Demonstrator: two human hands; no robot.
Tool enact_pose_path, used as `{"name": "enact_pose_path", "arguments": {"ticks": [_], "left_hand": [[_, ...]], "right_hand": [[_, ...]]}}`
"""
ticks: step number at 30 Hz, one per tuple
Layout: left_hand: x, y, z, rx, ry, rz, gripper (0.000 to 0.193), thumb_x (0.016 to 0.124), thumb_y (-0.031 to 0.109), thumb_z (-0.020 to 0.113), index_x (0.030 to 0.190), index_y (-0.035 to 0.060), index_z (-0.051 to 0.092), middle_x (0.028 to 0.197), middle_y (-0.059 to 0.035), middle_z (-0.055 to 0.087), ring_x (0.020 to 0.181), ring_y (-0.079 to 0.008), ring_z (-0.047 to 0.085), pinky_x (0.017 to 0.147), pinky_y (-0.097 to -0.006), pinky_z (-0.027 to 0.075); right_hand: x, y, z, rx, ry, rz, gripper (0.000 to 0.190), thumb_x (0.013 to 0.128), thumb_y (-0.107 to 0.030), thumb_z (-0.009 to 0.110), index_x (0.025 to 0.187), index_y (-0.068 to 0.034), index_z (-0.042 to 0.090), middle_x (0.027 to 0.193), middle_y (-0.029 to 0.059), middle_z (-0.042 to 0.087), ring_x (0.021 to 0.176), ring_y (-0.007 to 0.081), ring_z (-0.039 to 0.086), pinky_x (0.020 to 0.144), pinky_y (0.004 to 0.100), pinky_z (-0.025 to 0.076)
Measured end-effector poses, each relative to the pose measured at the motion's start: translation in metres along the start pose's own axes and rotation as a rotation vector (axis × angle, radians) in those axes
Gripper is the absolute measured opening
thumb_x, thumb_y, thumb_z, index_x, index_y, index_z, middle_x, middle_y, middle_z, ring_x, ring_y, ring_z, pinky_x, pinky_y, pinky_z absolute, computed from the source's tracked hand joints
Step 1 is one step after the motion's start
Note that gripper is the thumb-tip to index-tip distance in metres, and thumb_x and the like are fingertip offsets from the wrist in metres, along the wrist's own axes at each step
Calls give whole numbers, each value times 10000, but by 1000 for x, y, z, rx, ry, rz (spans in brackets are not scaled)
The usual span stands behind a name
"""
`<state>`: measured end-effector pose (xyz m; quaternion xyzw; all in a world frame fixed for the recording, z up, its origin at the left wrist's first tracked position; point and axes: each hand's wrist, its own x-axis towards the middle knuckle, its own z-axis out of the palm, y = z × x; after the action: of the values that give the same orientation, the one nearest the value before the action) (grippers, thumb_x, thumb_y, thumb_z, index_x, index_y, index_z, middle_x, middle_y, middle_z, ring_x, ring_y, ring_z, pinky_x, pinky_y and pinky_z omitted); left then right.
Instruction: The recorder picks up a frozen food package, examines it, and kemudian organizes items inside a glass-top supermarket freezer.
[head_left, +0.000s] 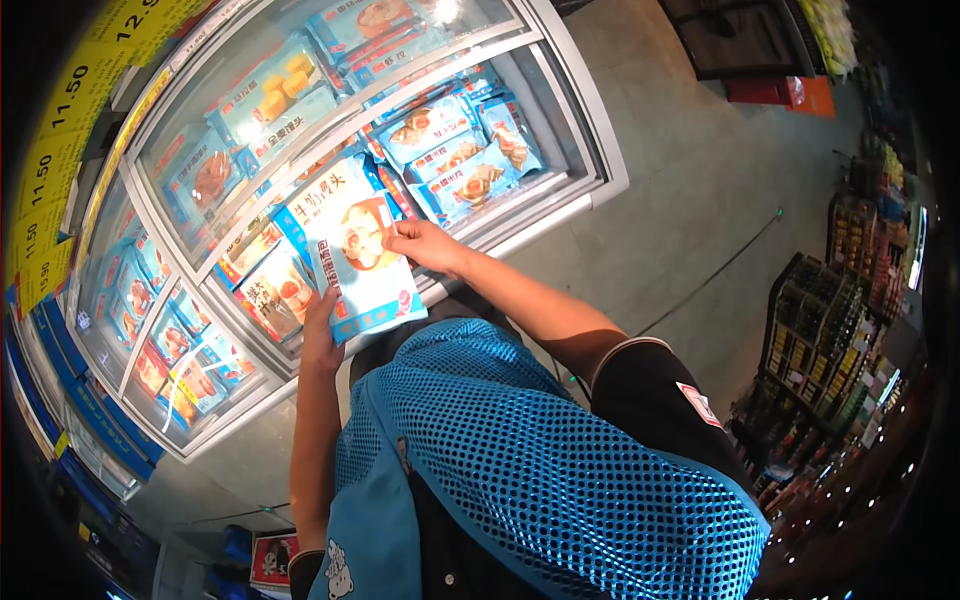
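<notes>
Both of my hands hold a white and blue packet of frozen buns over the open part of a chest freezer. My left hand grips its lower left edge, and my right hand pinches its right edge. Beneath and left of the packet lie bags of frozen food. To the right, several blue and white packets are stacked inside the freezer. Part of the freezer is covered by a sliding glass lid, with more packets visible through it.
The freezer's pale rim runs close in front of my body. Yellow price tags line the far left side. Grey floor extends to the right, towards stocked shelves. A red box stands at the bottom left.
</notes>
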<state>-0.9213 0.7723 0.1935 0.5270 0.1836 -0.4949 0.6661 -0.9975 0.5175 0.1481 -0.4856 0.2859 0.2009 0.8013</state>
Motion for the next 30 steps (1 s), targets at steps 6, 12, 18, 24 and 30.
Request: {"name": "enact_pose_path", "arguments": {"ticks": [6,12,18,24,30], "left_hand": [[-2,-7,-3,145,83,164,416,1016,177,599,1396,20,530,1273,-86,635,1184,-205,605,1021,-378,491],[12,-7,-17,115,109,259,388,974,189,673,1304,7,579,1203,-64,660,1100,-152,608,979,-330,474],[11,8,-10,311,51,286,387,992,212,655,1304,-3,576,1182,-73,652,1075,-166,605,963,-342,481],[15,-8,-24,279,230,196,340,998,196,640,1274,4,587,1163,-61,642,1072,-153,598,938,-331,485],[17,-16,-13,82,194,147,343,1016,167,611,1320,17,560,1235,-66,635,1136,-183,598,993,-354,487]], "right_hand": [[-29,13,-32,-690,394,-193,507,949,-439,648,1230,-18,672,1168,202,709,1080,384,674,929,444,531],[-72,19,-112,-1269,870,-442,191,906,-234,687,1026,-88,716,958,111,725,897,325,702,791,434,575],[-67,33,-135,-1354,995,-402,168,911,-244,656,922,-86,714,910,111,714,862,333,684,792,456,541],[-65,30,-131,-1273,1119,-375,203,907,-247,606,799,-91,680,820,111,679,814,338,674,741,469,532],[-68,28,-130,-1291,1106,-414,176,872,-227,617,778,-88,671,809,100,672,798,328,663,729,452,534]]}}
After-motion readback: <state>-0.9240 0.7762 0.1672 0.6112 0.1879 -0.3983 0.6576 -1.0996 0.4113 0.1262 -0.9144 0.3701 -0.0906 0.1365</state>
